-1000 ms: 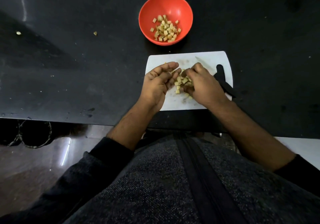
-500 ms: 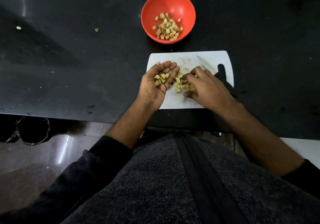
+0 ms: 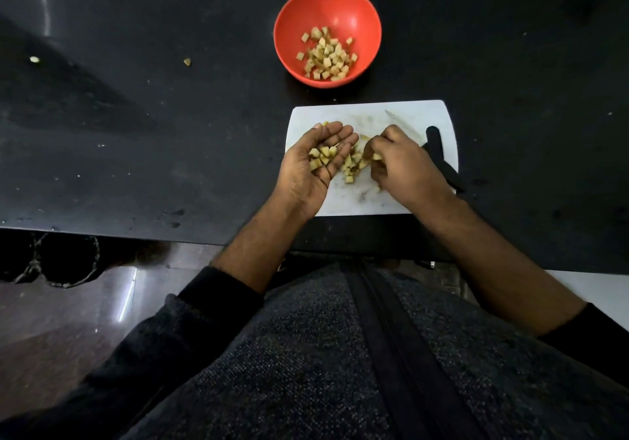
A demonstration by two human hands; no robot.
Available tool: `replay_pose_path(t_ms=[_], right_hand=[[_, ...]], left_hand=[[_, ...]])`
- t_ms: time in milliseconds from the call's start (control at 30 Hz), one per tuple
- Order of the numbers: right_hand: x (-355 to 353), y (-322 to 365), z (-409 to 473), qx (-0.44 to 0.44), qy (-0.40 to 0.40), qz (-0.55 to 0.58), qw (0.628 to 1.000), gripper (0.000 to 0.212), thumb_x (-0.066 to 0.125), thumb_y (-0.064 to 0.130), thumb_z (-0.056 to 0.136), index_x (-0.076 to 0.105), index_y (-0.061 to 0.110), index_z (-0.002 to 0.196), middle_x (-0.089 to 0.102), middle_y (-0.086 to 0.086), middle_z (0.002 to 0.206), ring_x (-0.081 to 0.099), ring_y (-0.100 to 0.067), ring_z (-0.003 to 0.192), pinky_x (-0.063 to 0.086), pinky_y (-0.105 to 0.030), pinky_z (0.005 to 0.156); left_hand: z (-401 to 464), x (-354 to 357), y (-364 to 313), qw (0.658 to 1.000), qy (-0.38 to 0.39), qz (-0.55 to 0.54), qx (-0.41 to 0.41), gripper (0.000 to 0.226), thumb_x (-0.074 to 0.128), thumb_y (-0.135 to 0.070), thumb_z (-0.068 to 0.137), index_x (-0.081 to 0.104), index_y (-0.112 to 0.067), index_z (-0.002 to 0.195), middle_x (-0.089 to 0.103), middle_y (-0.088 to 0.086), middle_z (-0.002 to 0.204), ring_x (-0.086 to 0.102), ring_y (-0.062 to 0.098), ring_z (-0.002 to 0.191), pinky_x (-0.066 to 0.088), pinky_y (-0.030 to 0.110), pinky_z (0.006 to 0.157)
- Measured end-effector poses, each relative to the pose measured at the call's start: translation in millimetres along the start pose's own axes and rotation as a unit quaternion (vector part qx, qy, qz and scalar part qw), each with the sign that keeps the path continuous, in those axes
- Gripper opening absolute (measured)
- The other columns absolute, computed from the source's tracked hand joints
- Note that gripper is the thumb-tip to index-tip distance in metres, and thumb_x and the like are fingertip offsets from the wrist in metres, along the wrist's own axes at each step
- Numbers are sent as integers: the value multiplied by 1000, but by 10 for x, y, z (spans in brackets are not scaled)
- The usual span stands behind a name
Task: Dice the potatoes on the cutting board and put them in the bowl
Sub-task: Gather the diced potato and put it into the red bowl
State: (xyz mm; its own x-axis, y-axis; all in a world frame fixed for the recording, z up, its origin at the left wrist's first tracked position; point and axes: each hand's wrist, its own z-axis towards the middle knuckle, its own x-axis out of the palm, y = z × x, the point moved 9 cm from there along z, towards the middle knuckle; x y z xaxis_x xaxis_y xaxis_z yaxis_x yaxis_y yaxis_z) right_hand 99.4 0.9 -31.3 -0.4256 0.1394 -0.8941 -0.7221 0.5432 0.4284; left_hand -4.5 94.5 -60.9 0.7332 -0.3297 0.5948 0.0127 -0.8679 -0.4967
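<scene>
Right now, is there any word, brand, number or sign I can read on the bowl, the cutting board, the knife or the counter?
None: no text, label, number or sign shows anywhere in the head view.
Red bowl: plain, no marking.
White cutting board: only smears and cut marks.
Knife: black handle, no brand visible.
Black counter: only specks and potato bits.

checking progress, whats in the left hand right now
A few potato cubes lie in the upturned palm of the left hand. Nothing covers them.
</scene>
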Motion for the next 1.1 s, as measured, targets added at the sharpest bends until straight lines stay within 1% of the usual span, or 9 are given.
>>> replay_pose_path(t_ms=[133,233,367,433,533,667,867,1000,1100], right_hand=[[-198,-122,-36,75,-41,145,986,23,70,7,81,71,16,102,59,2,101,62,-12,81,55,-32,76],[-364,-150,-124,130,-64,293,945,19,71,10,83,71,20,99,70,7,91,68,-10,75,59,-32,67],[-465,133,-150,104,-28,455,884,19,72,7,87,71,16,104,74,2,97,72,-18,88,60,-35,77],[-522,262,-138,82,-24,487,869,21,69,2,88,72,13,105,74,1,100,71,-17,94,57,-30,82],[-551,290,-133,101,-32,539,836,21,65,-1,91,70,7,110,74,-6,105,69,-19,104,55,-33,91],[-549,233,-152,164,-37,608,775,25,53,-3,98,65,-2,119,71,-12,113,70,-20,105,56,-34,92],[-577,275,-123,155,-32,553,818,26,50,-1,100,69,6,116,72,-2,113,67,-12,109,55,-34,95],[-625,378,-115,110,-44,506,854,33,48,-5,98,69,14,115,72,4,113,65,-8,112,54,-33,95],[-645,403,-112,100,-55,501,858,39,48,-7,97,69,23,112,71,8,113,64,-7,113,53,-38,99]], left_hand=[[7,26,26,1000,-4,17,-4,40,52,-20,102,57,10,127,66,25,125,65,34,118,48,36,108],[1,93,70,1000,5,11,-13,51,48,-32,104,55,10,131,64,25,128,63,33,121,46,38,110],[-42,280,139,996,63,-49,-46,73,27,-54,105,52,8,134,53,28,141,52,38,131,44,40,109],[-71,398,147,989,99,-92,-59,77,20,-56,105,49,8,137,45,28,148,44,39,138,44,39,108],[-115,603,95,977,157,-128,-68,76,16,-55,106,45,7,140,41,25,152,43,35,140,48,33,105],[-103,676,50,975,186,-111,-57,74,14,-52,106,40,6,143,37,23,155,34,34,147,17,36,124],[-78,636,42,978,168,-112,-46,67,16,-45,108,46,5,140,50,21,147,44,33,140,38,36,112],[-81,623,9,980,158,-116,-39,62,19,-40,109,49,5,138,53,20,144,50,31,133,39,35,111],[-78,616,-2,980,151,-123,-38,60,20,-39,109,53,5,133,54,21,142,52,30,130,43,35,109]])
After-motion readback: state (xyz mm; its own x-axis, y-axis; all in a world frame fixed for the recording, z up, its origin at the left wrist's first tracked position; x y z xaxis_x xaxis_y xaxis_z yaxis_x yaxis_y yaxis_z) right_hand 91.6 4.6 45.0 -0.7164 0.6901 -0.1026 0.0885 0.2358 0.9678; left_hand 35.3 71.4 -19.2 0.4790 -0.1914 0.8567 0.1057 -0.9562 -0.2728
